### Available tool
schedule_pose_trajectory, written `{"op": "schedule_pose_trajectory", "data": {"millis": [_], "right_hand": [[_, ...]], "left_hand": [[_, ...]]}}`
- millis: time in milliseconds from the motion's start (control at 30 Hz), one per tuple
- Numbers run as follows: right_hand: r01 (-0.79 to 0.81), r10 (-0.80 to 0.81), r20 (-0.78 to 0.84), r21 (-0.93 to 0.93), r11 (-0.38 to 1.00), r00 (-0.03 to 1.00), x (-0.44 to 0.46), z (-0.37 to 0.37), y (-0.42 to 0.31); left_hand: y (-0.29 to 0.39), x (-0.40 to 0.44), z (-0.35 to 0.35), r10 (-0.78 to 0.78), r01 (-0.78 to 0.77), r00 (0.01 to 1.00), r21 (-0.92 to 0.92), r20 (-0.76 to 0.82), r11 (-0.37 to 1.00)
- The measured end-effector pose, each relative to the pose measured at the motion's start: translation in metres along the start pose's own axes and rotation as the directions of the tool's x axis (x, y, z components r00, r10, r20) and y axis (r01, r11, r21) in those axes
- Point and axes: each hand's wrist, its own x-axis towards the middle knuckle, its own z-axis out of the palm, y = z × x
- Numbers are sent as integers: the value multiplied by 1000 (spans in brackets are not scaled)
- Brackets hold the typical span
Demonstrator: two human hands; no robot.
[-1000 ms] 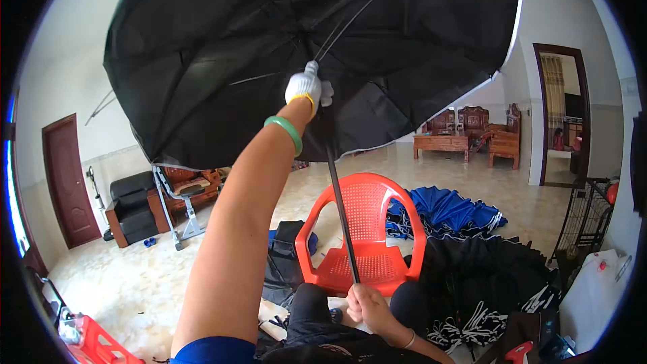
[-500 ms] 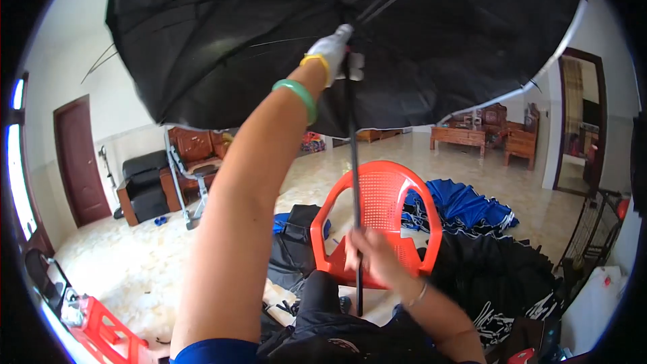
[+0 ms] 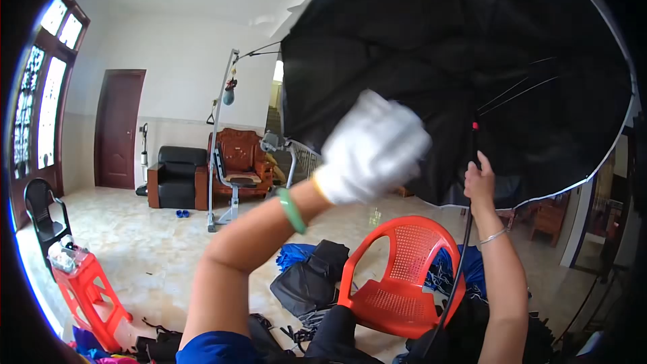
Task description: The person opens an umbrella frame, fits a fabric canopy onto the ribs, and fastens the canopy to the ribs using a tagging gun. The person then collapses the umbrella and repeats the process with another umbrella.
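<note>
A large open black umbrella (image 3: 539,34) with a pale rim fills the upper right, its underside towards me. My right hand (image 3: 480,182) is bare and closed round the black shaft (image 3: 462,256), below a small red part (image 3: 475,125). The shaft slants down in front of the red chair. My left hand (image 3: 377,148), in a white glove, is raised in front of the canopy, left of the shaft and apart from it. Motion smears its fingers, so I cannot make out their shape. A green bangle (image 3: 291,211) circles the left wrist.
A red plastic armchair (image 3: 397,293) stands just ahead. Black fabric (image 3: 306,286) lies on the floor to its left, blue folded fabric (image 3: 475,266) behind it. A red stool (image 3: 87,283) is at left; exercise equipment (image 3: 232,192) and a black armchair (image 3: 178,178) stand farther back.
My left hand has come off the upper shaft and moved lower, closer to me. My right hand has risen along the shaft. The view has turned left; the umbrella now sits farther right and tilted.
</note>
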Motion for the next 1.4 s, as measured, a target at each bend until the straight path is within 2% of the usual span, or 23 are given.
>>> {"op": "schedule_pose_trajectory", "data": {"millis": [33, 100, 167, 200, 233, 267, 300, 367, 400, 433, 500, 567, 633, 700, 833, 867, 933, 967, 1033, 1167, 1233, 1300, 1400], "right_hand": [[1, -1, -7, 3, 1000, 1000, 0, -3, -4], [25, -41, -80, -191, 981, 996, 3, -13, -14], [14, -53, -122, -299, 954, 991, 20, -28, -7], [123, -174, -103, -378, 917, 979, 38, -40, 3], [224, -285, -72, -453, 863, 956, 48, -46, 10], [239, -316, -27, -596, 767, 948, 40, -48, -5], [248, -335, 23, -720, 648, 942, 33, -49, -19], [369, -650, 140, -901, 229, 747, 58, -65, -2], [306, -608, 166, -943, 133, 776, 55, -69, -13], [247, -562, 191, -969, 25, 805, 46, -66, -33], [211, -583, 236, -971, -112, 778, 51, -67, -46], [227, -522, 342, -935, -273, 781, 56, -65, -55], [331, -455, 502, -852, -405, 735, 77, -54, -46], [439, -371, 644, -745, -501, 669, 82, -41, -23], [460, -112, 721, -546, -700, 684, 80, -11, 42], [487, -57, 717, -528, -695, 695, 82, -5, 58], [585, 32, 793, -421, -694, 609, 88, 9, 104], [614, 73, 790, -411, -674, 609, 84, 19, 127], [688, 235, 764, -346, -638, 601, 66, 37, 172], [762, 353, 736, -331, -556, 577, 32, 49, 283], [819, 160, 854, -397, -414, 495, 3, 46, 308], [847, 53, 886, -420, -326, 460, -17, 51, 337], [870, 472, 753, -274, -409, 459, -25, 77, 374]], "left_hand": [[-18, -3, -24, -43, 66, 992, 191, -121, 979], [-49, 6, -43, -289, 495, 824, 369, -488, 787], [-92, 9, -67, -494, 617, 785, 392, -375, 683], [-112, 8, -73, -506, 622, 781, 381, -367, 684], [-129, 5, -75, -631, 640, 760, 349, -156, 684], [-142, -3, -77, -712, 660, 698, 321, 70, 679], [-152, -14, -76, -716, 663, 692, 311, 91, 681], [-166, -41, -60, -742, 795, 549, 35, 385, 606], [-162, -50, -41, -701, 854, 473, -83, 534, 513], [-147, -58, -35, -688, 862, 459, -94, 562, 499], [-102, -68, -36, -807, 980, 113, 68, 580, 186], [-85, -120, -29, -820, 987, 71, 80, 567, 141], [-37, -124, -28, -860, 983, -109, 182, 499, -19], [-7, -209, -20, -795, 904, -39, -318, 606, -287], [84, -297, -52, -613, 734, -347, -200, 710, -648], [108, -307, -61, -570, 714, -379, -162, 730, -681], [155, -328, -72, -468, 581, -524, -103, 712, -807], [171, -346, -82, -430, 561, -553, -63, 714, -826], [212, -391, -108, -370, 485, -655, -9, 658, -874], [274, -435, -135, -221, 307, -827, 87, 518, -948], [289, -450, -147, -192, 268, -865, 103, 464, -958], [304, -461, -159, -162, 183, -888, 7, 430, -983], [302, -456, -155, -148, 145, -904, -38, 402, -989]]}}
